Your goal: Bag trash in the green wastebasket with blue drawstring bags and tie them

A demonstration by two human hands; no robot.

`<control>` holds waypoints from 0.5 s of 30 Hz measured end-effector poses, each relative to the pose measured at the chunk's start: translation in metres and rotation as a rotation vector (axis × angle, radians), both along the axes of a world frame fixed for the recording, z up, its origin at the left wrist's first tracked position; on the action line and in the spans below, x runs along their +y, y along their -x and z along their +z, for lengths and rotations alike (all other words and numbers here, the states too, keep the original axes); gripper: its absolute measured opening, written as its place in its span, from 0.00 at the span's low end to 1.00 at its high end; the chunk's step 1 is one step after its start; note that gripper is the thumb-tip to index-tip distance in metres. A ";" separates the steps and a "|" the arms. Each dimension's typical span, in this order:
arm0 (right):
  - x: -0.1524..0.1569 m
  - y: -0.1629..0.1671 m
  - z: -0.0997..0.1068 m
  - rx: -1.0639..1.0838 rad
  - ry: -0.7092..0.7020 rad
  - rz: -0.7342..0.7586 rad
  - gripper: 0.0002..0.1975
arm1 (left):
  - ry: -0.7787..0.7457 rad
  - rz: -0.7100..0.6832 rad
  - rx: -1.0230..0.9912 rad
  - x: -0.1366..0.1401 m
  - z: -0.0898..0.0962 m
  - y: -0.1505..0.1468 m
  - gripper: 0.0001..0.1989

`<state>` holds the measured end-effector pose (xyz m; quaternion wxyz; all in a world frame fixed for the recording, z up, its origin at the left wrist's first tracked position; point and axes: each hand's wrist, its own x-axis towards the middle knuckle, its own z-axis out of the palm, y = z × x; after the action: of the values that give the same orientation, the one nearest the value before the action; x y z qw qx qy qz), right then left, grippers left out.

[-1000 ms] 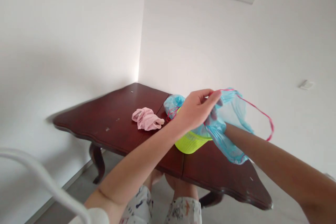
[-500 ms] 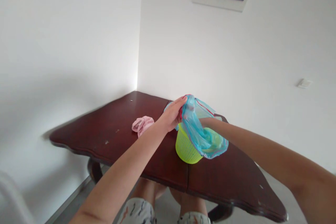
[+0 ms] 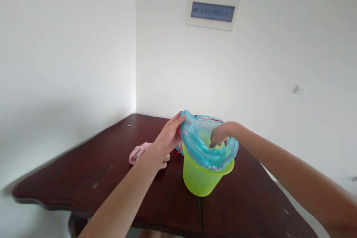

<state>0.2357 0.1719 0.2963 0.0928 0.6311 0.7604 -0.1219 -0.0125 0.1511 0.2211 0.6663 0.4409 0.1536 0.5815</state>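
thin, translucent blue plastic bag (image 3: 205,145), crinkly and glossy | lime-green plastic basket (image 3: 201,176), perforated lattice wall | dark red-brown wooden surface (image 3: 117,167), polished, scuffed | soft matt pink cloth (image 3: 137,152)

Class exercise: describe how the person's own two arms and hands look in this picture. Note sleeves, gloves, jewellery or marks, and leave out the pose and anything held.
Both arms are bare as far as the frame shows: no sleeves appear. The left hand and right hand wear no gloves. No ring, watch, bracelet or mark shows on either, though the fingers are small and partly hidden.
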 end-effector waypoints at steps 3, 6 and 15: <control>-0.002 -0.027 0.015 -0.021 0.097 0.068 0.09 | 0.022 0.040 0.053 0.005 -0.002 -0.003 0.22; -0.015 -0.051 0.012 -0.036 0.155 0.144 0.02 | 0.035 0.040 0.097 0.006 -0.010 -0.004 0.22; -0.034 -0.136 -0.027 0.014 -0.002 0.139 0.05 | 0.032 -0.014 0.295 0.006 -0.047 -0.004 0.38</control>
<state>0.3721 0.1378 0.2695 0.0952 0.5759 0.8032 -0.1188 -0.0081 0.1569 0.1742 0.6476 0.5120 0.2557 0.5031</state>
